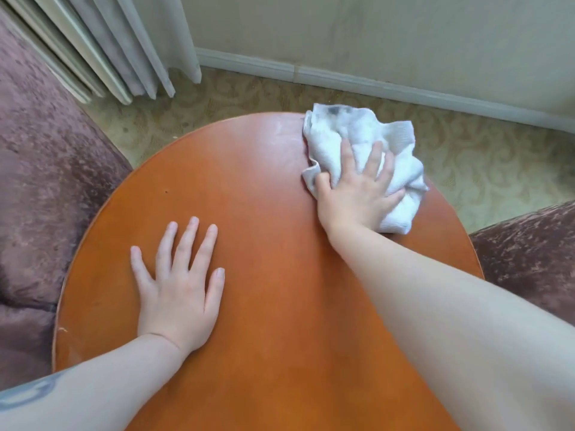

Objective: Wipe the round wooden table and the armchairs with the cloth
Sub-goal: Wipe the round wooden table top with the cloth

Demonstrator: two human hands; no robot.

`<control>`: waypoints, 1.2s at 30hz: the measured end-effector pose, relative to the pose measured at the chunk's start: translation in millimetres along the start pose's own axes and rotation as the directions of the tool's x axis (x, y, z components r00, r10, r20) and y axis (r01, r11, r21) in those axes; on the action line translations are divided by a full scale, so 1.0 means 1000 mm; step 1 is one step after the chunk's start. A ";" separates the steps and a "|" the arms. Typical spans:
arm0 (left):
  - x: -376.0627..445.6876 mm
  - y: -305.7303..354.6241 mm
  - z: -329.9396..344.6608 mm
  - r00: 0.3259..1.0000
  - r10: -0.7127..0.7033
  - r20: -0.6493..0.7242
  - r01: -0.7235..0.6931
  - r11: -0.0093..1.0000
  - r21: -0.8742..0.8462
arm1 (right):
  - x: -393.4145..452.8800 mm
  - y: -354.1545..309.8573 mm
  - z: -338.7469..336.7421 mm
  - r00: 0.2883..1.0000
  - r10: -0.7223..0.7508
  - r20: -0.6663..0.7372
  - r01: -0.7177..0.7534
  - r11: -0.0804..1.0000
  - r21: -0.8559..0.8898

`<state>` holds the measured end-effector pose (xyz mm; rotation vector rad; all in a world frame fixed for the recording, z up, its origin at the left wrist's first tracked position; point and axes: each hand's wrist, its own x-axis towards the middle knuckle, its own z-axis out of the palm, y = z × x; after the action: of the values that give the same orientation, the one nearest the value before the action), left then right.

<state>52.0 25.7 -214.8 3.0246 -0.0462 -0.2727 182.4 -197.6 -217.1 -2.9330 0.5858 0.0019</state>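
Pressing cloth (pixel 357 141) flat — right hand (pixel 354 197); left hand (pixel 179 290) on table (pixel 264 197).

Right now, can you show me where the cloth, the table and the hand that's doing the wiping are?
cloth (pixel 348 132): head view, on its crumpled far part.
table (pixel 264 213): head view, on the bare orange top.
right hand (pixel 357 194): head view, on its back, pressing the cloth.

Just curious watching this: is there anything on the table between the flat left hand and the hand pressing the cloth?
No. In the head view, only bare wooden table lies between the left hand and the right hand on the cloth.
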 end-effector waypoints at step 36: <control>-0.010 -0.111 -0.067 0.929 -0.153 0.337 0.321 0.787 -0.526 | -0.269 -0.117 0.018 0.727 -0.677 0.112 0.674 0.735 0.068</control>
<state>56.4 143.3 -159.7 2.3586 0.3435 -0.6102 -21.1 14.1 -209.3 -2.9035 -0.5313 0.1020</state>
